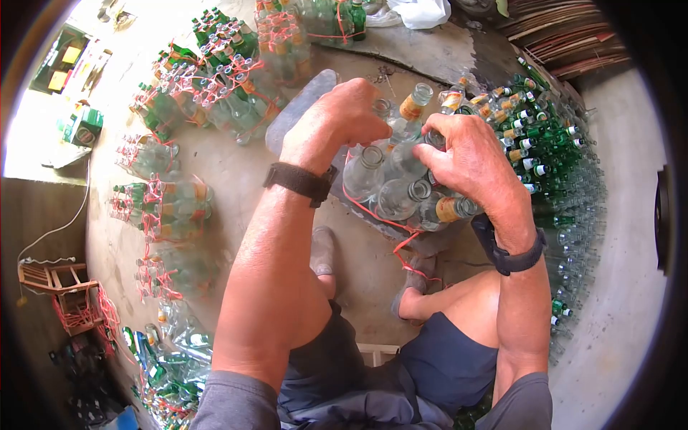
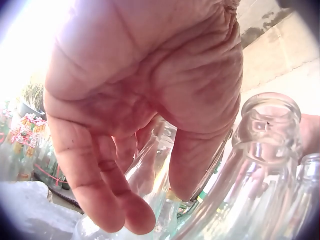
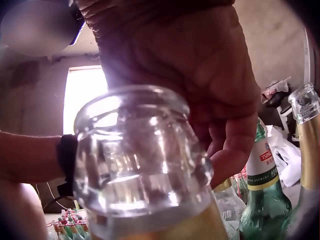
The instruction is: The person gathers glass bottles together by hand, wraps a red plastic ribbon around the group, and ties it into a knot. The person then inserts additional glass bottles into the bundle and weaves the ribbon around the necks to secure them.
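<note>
Several clear glass bottles [image 1: 398, 197] stand close together in front of the person, with a red cord [image 1: 405, 244] running along their near side. The left hand [image 1: 340, 115] reaches over the far left of the group. In the left wrist view its thumb and fingers curl round the neck of a clear bottle [image 2: 164, 135]. On the right side, the right hand [image 1: 469, 154] has thumb and forefinger about the neck of another bottle [image 1: 434, 139]. In the right wrist view a bottle mouth [image 3: 135, 135] stands large in front of that hand, partly covering its fingers.
Bundles of bottles tied with red cord [image 1: 233, 86] stand at the left and back. Many loose green and clear bottles [image 1: 552, 143] crowd the right side. A grey flat piece [image 1: 287, 122] lies beside the left hand. A small wooden stool [image 1: 61, 276] stands far left.
</note>
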A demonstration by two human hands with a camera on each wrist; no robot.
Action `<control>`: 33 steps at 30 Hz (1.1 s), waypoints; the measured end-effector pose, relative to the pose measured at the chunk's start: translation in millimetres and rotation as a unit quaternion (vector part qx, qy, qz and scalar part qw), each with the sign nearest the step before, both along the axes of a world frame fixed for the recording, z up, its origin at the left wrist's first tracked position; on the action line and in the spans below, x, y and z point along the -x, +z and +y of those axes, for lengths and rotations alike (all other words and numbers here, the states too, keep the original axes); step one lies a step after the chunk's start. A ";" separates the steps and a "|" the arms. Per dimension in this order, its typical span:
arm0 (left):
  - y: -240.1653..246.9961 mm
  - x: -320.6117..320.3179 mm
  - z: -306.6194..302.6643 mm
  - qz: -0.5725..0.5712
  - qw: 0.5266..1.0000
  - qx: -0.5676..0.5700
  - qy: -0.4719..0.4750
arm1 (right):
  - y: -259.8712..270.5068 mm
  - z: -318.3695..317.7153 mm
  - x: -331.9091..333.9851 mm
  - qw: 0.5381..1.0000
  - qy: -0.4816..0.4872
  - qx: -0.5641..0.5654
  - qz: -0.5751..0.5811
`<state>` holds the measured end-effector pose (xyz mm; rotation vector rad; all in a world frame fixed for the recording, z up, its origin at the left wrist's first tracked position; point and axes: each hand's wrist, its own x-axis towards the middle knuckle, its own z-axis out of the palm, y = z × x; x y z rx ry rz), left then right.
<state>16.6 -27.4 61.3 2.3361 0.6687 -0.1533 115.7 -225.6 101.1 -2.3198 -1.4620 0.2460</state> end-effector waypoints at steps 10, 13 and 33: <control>-20.0 8.7 12.0 -0.058 0.996 -0.056 -0.025 | -15.6 10.3 4.0 1.000 0.006 -0.025 -0.003; -25.5 2.9 17.8 -0.110 0.991 -0.050 -0.061 | -27.0 9.0 2.9 0.997 0.015 -0.076 -0.024; 24.1 17.9 -3.8 -0.108 0.990 -0.069 -0.060 | 31.6 -66.3 -54.7 0.977 -0.104 -0.187 -0.010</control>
